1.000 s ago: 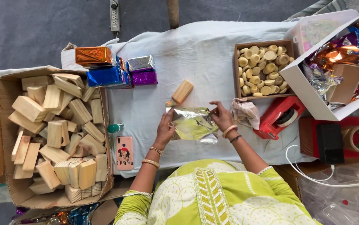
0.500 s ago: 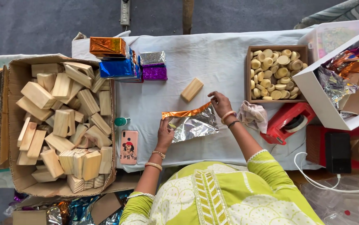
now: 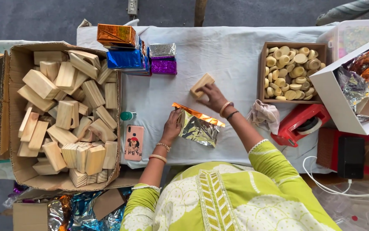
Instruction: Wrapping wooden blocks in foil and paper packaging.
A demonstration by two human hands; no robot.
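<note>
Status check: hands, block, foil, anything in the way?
Right hand gripping wooden block. Left hand pinning foil sheet. Nothing between block and foil.

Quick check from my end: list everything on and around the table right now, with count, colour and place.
wooden block: one, pale, table centre, under the right hand
foil sheet: one, silver with orange edge, near table edge
wrapped blocks: several, orange, blue, silver, purple, far left of the cloth
cardboard box: one, brown, left, full of pale wooden blocks
wooden tray: one, brown, right, full of tan discs
tape dispenser: one, red, right
phone: one, pink case, near edge
white box: one, far right, holds foil sheets
left hand: on the foil sheet
right hand: grasping the wooden block
</note>
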